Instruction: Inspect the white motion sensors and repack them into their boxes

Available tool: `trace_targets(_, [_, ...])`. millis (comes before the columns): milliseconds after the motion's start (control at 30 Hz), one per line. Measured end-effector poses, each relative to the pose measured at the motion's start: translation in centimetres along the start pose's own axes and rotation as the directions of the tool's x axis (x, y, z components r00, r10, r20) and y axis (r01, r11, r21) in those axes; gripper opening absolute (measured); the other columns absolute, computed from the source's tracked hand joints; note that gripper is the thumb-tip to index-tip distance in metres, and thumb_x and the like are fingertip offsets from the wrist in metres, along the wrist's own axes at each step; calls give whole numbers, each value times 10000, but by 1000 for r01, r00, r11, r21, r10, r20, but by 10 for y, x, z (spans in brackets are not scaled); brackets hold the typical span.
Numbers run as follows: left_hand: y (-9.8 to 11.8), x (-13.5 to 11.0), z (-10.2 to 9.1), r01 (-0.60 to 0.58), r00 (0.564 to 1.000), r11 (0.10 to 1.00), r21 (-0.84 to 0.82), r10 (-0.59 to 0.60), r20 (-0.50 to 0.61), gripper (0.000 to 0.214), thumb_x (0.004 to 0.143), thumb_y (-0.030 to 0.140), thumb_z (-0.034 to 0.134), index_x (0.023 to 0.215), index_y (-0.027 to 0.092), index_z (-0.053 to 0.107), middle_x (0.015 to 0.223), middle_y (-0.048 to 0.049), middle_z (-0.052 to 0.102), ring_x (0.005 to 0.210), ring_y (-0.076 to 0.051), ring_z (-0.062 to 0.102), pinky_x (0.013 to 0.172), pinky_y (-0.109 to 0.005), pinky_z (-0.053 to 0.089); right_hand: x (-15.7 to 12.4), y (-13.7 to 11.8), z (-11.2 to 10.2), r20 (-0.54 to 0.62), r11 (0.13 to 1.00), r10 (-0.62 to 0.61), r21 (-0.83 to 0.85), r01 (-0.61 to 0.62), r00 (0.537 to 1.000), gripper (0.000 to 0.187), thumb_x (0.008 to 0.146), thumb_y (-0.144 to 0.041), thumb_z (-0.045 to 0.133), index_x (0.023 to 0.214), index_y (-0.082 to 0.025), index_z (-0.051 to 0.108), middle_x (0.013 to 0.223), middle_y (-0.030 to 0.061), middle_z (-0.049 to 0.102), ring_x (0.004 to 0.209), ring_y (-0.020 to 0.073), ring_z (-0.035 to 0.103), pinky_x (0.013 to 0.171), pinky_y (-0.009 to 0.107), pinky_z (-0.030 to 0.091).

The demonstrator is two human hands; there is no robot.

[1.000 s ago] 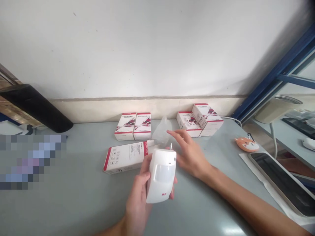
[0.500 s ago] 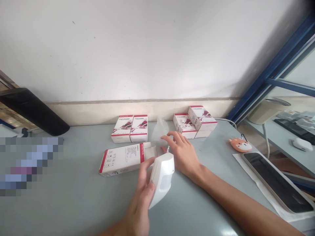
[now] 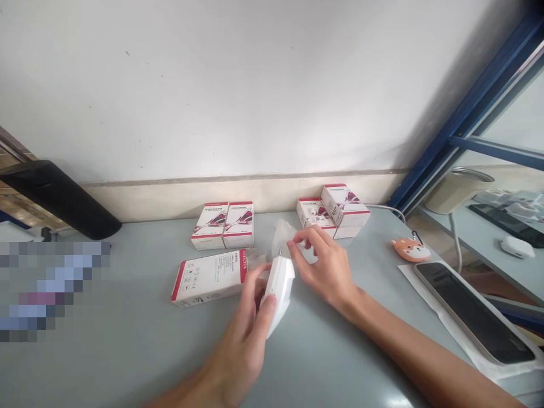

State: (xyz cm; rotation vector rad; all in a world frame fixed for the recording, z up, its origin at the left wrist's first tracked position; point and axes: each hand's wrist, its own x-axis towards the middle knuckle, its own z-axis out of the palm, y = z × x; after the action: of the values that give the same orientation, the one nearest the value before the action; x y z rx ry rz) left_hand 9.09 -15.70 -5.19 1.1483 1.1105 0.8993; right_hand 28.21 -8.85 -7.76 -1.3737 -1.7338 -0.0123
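Head view. The left hand (image 3: 242,323) is closed around a white motion detector (image 3: 278,289), fingers wrapped over its near side, with the unit tilted and its lower end pointing toward the near edge of the worktop (image 3: 127,340). The detector sits near the middle of the worktop. A thin metal pin (image 3: 280,251) projects from its top end.

The right hand (image 3: 325,266) is half open, with its fingers (image 3: 300,241) curved and held just beside the pin. Contact with the pin or detector cannot be confirmed from this view. A clear plastic bag (image 3: 284,237) stands just behind those fingers.

A white and red carton marked DETECTOR (image 3: 208,277) lies flat just left of the left hand, with a pale flap at its right end. Two upright cartons (image 3: 223,225) stand at the back edge of the worktop, and a second group of cartons (image 3: 334,212) stands further right along that edge.

Toward the right edge are an orange fox-shaped trinket (image 3: 411,249) and a dark-screened tablet (image 3: 474,311) on a white sheet (image 3: 429,289). A black curved object (image 3: 55,198) overhangs the back left corner. A pixelated patch (image 3: 51,289) hides the left side.
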Motion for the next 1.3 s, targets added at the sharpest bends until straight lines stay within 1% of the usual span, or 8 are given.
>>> trace_targets(167, [-1,1,-1,24,1000,999,-32,-24,15,551,1038,571,568,1534,348,484,1582,-70,535,1400,-321,500,1081,-374,436,-3,-1,-5,-5,992,-118,40,118,993,80,1067,-306,582,1024,-264,636,1005,38,735,827,170,683,549,281,446])
trace_targets(367, [-12,4,-8,-29,996,996,-89,21,-82,629,1035,611,537,1575,317,404,1379,-104,638,1168,-294,593,982,-369,469,-7,-1,-5,15,979,-203,18,202,979,70,1065,-237,578,1103,-259,632,1071,54,732,880,174,694,615,288,505])
trace_targets(567, [2,3,-3,-24,1000,996,85,24,-6,594,1036,655,492,1533,335,444,1471,-82,575,1283,-308,543,1071,-406,446,-9,-6,-5,-19,979,-143,144,144,990,59,1052,-203,576,1072,-257,589,1010,29,712,775,143,634,559,266,456])
trace_targets(767, [0,8,-8,-13,999,974,225,2,51,662,1045,695,412,1605,348,347,1311,-78,668,1217,-312,613,981,-436,532,-11,-8,-9,-40,955,-158,249,163,987,118,1034,-153,589,1081,-261,578,1004,25,680,832,149,637,670,283,516])
trace_targets(867, [-10,12,-13,-25,999,965,260,12,52,748,1029,709,445,1672,370,267,1430,-96,638,1290,-338,619,987,-457,561,-13,-12,-11,-62,949,-189,244,199,980,141,1023,-148,610,1105,-259,585,1028,34,681,860,155,655,664,281,518])
trace_targets(1033, [-15,16,-15,-107,993,964,244,91,79,656,1039,652,494,1622,358,436,1698,-52,448,1516,-341,473,1179,-452,479,-16,-17,-12,-90,943,-229,225,243,969,174,991,-121,633,1104,-250,604,1028,44,665,846,160,669,638,281,527])
trace_targets(1167, [-9,15,-15,-58,998,982,182,54,26,640,1041,669,469,1591,345,416,1574,-87,578,1291,-304,646,1047,-432,560,-19,-20,-12,-117,948,-255,165,272,960,159,975,-145,657,1088,-252,628,1071,67,634,787,165,657,641,317,550])
trace_targets(1300, [-3,12,-13,-48,995,989,138,60,-83,610,1023,674,501,1531,338,461,1398,-82,660,1183,-283,653,1010,-411,555,-21,-19,-10,-63,945,-242,213,250,968,144,994,-170,645,1108,-257,628,1010,56,616,786,172,638,652,326,561])
